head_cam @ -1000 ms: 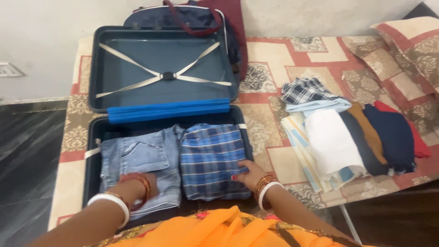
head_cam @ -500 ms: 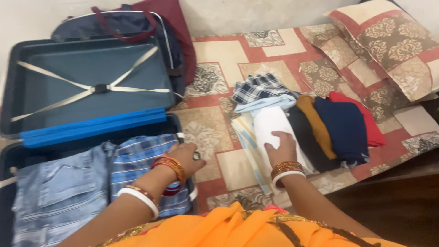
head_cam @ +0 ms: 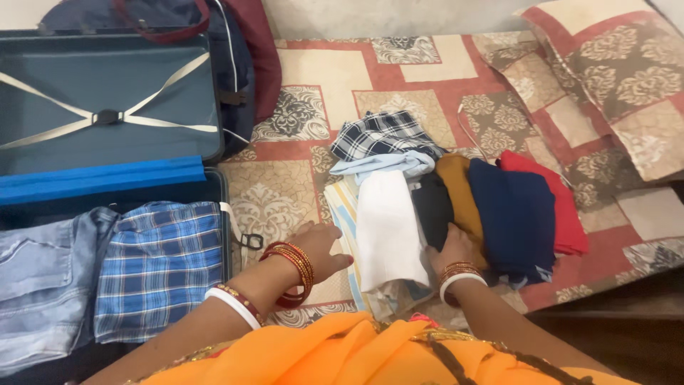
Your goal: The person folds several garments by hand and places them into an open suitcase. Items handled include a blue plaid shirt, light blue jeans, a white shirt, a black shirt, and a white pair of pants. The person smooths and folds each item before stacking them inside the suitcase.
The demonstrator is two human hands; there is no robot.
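A row of folded clothes lies on the patterned bedspread (head_cam: 370, 78). My left hand (head_cam: 322, 247) rests flat at the left edge of a striped folded cloth (head_cam: 344, 207), beside the white folded garment (head_cam: 387, 227). My right hand (head_cam: 452, 248) presses on the black folded garment (head_cam: 432, 207), just right of the white one; whether its fingers grip the cloth is hidden. An open dark blue suitcase (head_cam: 107, 114) at the left holds folded jeans (head_cam: 39, 278) and a blue checked shirt (head_cam: 160, 264).
Mustard (head_cam: 459, 192), navy (head_cam: 514, 214) and red (head_cam: 552, 203) folded garments continue the row to the right. A checked cloth (head_cam: 381, 135) lies behind it. A navy and maroon bag (head_cam: 235, 43) leans behind the suitcase. A pillow (head_cam: 620, 78) lies at the far right.
Both hands left the suitcase and moved right to the row of clothes. My right hand slid from the white garment onto the black one. The view swung right.
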